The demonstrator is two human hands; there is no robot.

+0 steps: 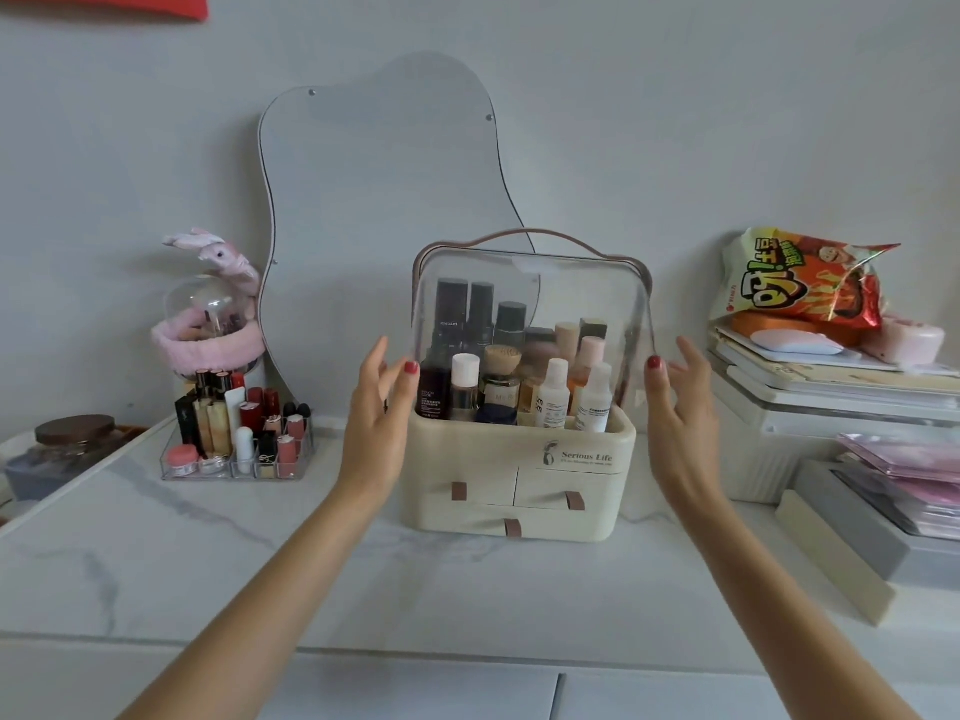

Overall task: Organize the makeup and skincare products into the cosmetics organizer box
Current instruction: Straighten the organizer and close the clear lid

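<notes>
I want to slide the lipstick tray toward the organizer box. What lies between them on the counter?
In the head view, only the left hand and its forearm cross that gap; the counter between the lipstick tray and organizer box is otherwise bare.

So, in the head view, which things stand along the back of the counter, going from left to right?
Brown-lidded jar → clear lipstick tray → left hand → cosmetics organizer box → right hand → snack bag.
</notes>
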